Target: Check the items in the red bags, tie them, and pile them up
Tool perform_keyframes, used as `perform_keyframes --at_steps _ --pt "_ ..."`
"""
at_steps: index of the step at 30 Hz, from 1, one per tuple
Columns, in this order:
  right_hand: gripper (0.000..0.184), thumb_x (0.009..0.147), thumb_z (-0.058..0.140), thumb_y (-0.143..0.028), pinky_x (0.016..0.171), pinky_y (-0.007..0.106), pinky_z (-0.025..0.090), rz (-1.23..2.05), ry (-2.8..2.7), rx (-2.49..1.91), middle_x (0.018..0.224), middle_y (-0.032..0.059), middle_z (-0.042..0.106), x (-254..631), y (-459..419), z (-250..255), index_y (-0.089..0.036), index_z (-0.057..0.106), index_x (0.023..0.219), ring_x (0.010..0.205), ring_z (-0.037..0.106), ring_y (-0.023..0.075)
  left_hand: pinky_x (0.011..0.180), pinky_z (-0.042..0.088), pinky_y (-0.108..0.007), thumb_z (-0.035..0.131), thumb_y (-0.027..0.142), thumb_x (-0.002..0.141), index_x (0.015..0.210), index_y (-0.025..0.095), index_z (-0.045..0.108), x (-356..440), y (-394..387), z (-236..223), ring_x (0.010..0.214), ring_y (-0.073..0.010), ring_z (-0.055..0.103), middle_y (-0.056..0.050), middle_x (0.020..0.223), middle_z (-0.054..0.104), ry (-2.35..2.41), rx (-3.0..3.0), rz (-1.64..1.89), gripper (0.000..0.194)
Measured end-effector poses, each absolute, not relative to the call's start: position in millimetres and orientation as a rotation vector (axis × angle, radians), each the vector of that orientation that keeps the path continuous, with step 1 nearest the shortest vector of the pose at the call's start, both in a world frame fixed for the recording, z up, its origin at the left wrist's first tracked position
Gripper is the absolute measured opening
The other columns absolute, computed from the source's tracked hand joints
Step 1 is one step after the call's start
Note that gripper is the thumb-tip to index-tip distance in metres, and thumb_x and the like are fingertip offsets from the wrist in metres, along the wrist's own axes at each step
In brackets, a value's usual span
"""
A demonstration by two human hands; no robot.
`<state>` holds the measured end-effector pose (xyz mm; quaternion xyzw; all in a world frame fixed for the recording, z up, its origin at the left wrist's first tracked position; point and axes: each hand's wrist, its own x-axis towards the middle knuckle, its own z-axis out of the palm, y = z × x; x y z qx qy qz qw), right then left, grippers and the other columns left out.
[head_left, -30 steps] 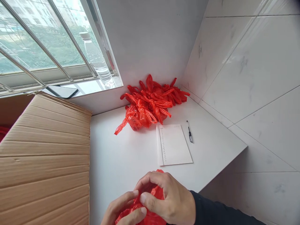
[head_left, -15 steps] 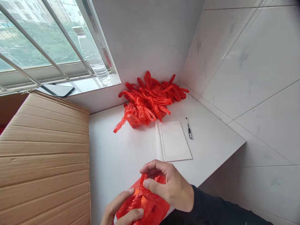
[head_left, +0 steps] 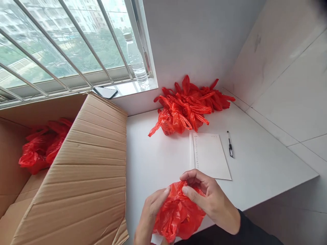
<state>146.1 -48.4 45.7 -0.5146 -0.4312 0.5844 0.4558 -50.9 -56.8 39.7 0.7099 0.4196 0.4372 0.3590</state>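
Between my hands, at the table's front edge, is a crumpled red plastic bag [head_left: 170,211]. My left hand [head_left: 152,211] is curved round the bag's left side, its index finger along the plastic and its lower fingers partly hidden. My right hand [head_left: 213,199] pinches the gathered top of the bag between thumb and fingers. What the bag contains is hidden by the folds. Beyond the hands, a heap of red plastic bags [head_left: 184,110] with twisted, knotted ends lies against the wall.
On the left stands a cardboard box [head_left: 84,170], its flap raised; red bags [head_left: 42,149] lie inside. A notebook [head_left: 212,154] and a pen [head_left: 230,146] rest on the white table [head_left: 265,163]. The windowsill holds a water bottle [head_left: 138,64] and a phone [head_left: 105,92].
The view has turned left, so the box's inside and its red bags now show. My left hand has shifted up along the bag's side; my right hand still pinches its top.
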Motion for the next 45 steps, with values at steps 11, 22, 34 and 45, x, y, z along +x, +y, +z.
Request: perform_keyframes --at_steps 11,22,34,45 --pt "0.029 0.091 0.065 -0.045 0.087 0.037 0.053 1.466 -1.038 -1.289 0.098 0.007 0.067 140 -51 48 -0.02 0.065 0.106 0.092 0.064 0.0211 0.099 0.046 -0.039 0.051 0.045 0.098 0.135 0.028 0.057 -50 -52 34 0.105 -0.0251 0.061 -0.011 0.112 0.065 0.989 1.886 1.109 0.041" --pt "0.026 0.093 0.064 -0.043 0.088 0.034 0.051 1.49 -1.026 -1.285 0.098 0.0051 0.065 139 -53 46 -0.021 0.064 0.106 0.092 0.062 0.0188 0.083 0.052 -0.031 0.052 0.032 0.099 0.129 0.025 0.062 -47 -54 33 0.095 -0.0214 0.063 -0.011 0.109 0.066 1.041 1.773 1.078 0.033" --pt "0.023 0.093 0.065 -0.041 0.087 0.032 0.05 1.493 -1.007 -1.272 0.097 0.0038 0.065 139 -52 46 -0.022 0.064 0.105 0.092 0.062 0.0173 0.081 0.051 -0.031 0.053 0.027 0.099 0.132 0.027 0.061 -49 -52 48 0.093 -0.0197 0.063 -0.011 0.116 0.065 1.037 1.627 0.972 0.034" --pt "0.02 0.092 0.066 -0.039 0.084 0.031 0.05 1.456 -1.042 -1.284 0.098 0.0026 0.066 144 -55 42 -0.025 0.064 0.107 0.092 0.062 0.0175 0.08 0.051 -0.025 0.049 0.02 0.101 0.135 0.034 0.055 -51 -52 47 0.094 -0.0137 0.062 -0.004 0.112 0.062 1.071 1.686 0.885 0.036"
